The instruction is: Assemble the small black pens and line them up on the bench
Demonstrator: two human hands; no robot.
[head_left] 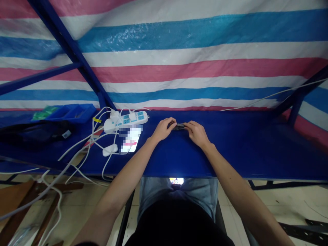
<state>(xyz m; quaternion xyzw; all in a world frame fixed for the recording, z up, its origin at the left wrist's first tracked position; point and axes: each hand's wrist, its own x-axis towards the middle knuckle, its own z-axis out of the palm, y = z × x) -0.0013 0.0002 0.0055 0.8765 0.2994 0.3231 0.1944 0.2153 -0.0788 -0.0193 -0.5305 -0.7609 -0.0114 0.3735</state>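
From afar I see left hand [163,130] and right hand [197,132] pinching opposite ends of a small dark object [179,126] — on or just above the blue table [243,150], I can't tell which.

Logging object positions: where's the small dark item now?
Head view, just right of centre: the small dark item is between the left hand and right hand, over the blue tabletop, right of the white power strip.
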